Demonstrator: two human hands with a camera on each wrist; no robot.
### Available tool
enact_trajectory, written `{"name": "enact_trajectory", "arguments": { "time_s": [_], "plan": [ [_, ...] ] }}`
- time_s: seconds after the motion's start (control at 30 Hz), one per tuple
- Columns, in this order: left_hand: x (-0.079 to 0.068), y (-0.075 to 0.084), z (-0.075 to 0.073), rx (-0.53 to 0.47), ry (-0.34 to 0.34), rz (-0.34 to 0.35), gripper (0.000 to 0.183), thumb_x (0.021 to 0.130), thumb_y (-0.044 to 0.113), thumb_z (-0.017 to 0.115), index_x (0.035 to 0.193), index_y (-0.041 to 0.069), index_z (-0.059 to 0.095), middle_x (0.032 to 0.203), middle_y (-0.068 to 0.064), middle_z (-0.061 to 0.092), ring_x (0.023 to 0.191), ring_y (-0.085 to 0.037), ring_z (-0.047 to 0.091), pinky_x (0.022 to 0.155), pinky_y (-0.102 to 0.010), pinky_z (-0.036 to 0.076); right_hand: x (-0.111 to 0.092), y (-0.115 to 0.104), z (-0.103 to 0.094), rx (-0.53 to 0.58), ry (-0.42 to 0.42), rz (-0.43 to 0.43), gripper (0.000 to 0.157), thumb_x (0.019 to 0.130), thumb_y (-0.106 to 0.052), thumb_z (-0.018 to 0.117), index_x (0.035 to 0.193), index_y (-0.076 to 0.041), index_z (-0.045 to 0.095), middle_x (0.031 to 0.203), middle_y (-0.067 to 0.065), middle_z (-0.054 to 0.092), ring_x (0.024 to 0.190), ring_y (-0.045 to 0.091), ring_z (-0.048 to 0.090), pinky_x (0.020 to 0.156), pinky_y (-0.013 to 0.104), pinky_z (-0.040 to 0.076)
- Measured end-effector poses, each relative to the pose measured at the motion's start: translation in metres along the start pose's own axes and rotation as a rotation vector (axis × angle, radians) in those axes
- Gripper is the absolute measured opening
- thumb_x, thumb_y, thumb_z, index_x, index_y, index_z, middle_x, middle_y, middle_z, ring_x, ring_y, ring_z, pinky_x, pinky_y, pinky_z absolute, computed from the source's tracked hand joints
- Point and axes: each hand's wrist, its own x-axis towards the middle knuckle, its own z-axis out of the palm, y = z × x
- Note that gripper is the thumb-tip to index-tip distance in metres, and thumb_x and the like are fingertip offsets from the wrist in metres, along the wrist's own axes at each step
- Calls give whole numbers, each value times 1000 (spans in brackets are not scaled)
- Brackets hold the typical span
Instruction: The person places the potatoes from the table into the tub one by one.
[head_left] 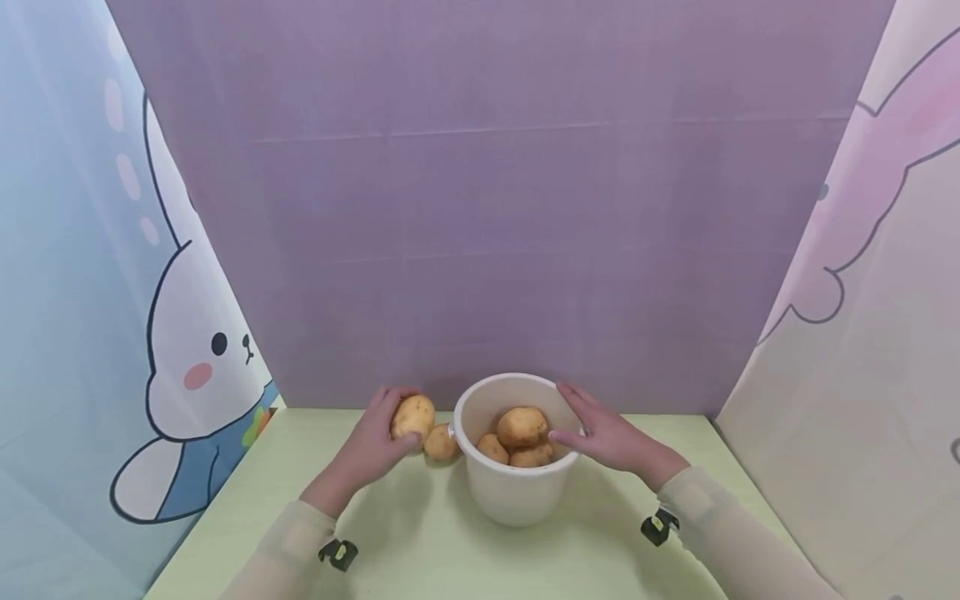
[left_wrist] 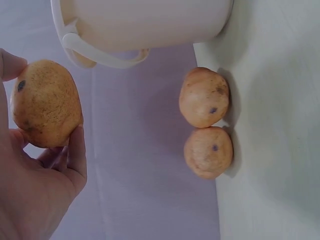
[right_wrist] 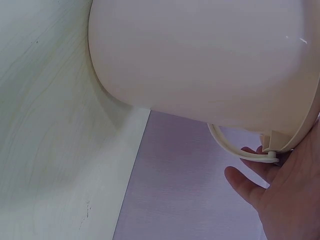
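My left hand (head_left: 372,442) grips a potato (head_left: 413,415) beside the bucket (head_left: 513,492); my right hand (head_left: 604,432), fingers straight, steadies its rim. Three potatoes (head_left: 519,437) sit inside, two more (left_wrist: 206,122) wait on the worktop (head_left: 420,542).

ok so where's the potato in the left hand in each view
Head: the held potato is left of centre, in the left hand, just left of the white bucket.
Left wrist: it is at the left edge, fingers curled round it, below the bucket's handle.
Right wrist: not in it.
Shared landmark: the white bucket shows in all three.
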Motion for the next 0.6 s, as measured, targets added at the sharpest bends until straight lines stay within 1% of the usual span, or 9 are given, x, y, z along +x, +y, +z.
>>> {"name": "enact_trajectory", "arguments": {
  "time_s": [0.2, 0.37, 0.5, 0.6],
  "plan": [
    [5, 5, -2, 5, 0, 39, 65, 85, 20, 77, 148, 14, 61, 131, -9, 53, 107, -23, 58, 86, -43, 55, 0, -1, -1, 5, 0, -1, 97, 107, -57, 66, 175, -3, 24, 180, 22, 23, 161, 50, 30, 122, 72, 34],
    [11, 10, -2, 7, -2, 70, 64, 85, 20, 77, 147, 15, 61, 131, -8, 53, 106, -23, 59, 84, -42, 55, 0, -1, -1, 4, 3, -8, 96, 107, -56, 67, 175, -3, 24, 180, 22, 24, 162, 50, 29, 123, 72, 34],
    [16, 15, -2, 8, -17, 91, 63, 86, 20, 78, 147, 16, 62, 132, -6, 54, 107, -24, 60, 86, -43, 55, 0, -2, -1, 3, 1, -6, 96, 107, -56, 66, 175, -4, 24, 180, 22, 23, 161, 50, 30, 123, 72, 33],
    [20, 21, -2, -2, -41, 94, 64, 86, 20, 79, 147, 18, 61, 134, -5, 53, 108, -24, 60, 87, -44, 56, -1, -2, -2, 2, -5, 3, 97, 107, -57, 66, 175, -4, 23, 180, 22, 23, 161, 50, 29, 123, 72, 33]
  ]
}}
